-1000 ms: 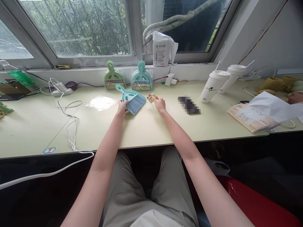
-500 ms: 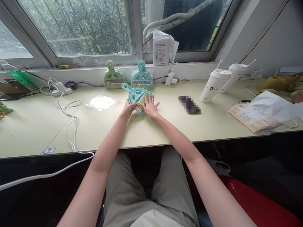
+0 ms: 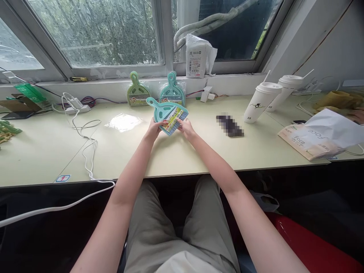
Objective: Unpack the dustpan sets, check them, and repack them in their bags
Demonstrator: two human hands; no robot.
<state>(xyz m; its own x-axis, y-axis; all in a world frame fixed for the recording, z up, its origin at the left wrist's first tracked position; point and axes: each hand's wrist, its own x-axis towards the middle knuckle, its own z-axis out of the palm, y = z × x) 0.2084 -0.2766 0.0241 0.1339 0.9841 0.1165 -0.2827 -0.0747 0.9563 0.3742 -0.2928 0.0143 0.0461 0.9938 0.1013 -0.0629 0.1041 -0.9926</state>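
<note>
A teal mini dustpan and brush set [image 3: 167,113] with a yellow-green printed label is held tilted above the desk, its handle pointing up and left. My left hand [image 3: 155,128] grips its lower left side, thumb on the front. At the right edge, my right hand [image 3: 186,128] pinches the set near the label, fingers partly behind it. Against the wall behind stand a green dustpan set [image 3: 138,91] and another teal dustpan set [image 3: 171,89], both in clear wrap. Left of my hands lies a flat clear plastic bag [image 3: 123,122] on the desk.
White cables [image 3: 91,151] run across the desk [image 3: 136,167] at left, from a power strip [image 3: 78,109]. At right are a blurred dark object [image 3: 229,126], two lidded paper cups [image 3: 260,102] and a tissue pack [image 3: 313,136]. A wrapped white package [image 3: 196,58] sits on the sill.
My right hand has shifted from lying spread over the label to pinching the set's right edge. More of the label shows now. The view has shifted slightly.
</note>
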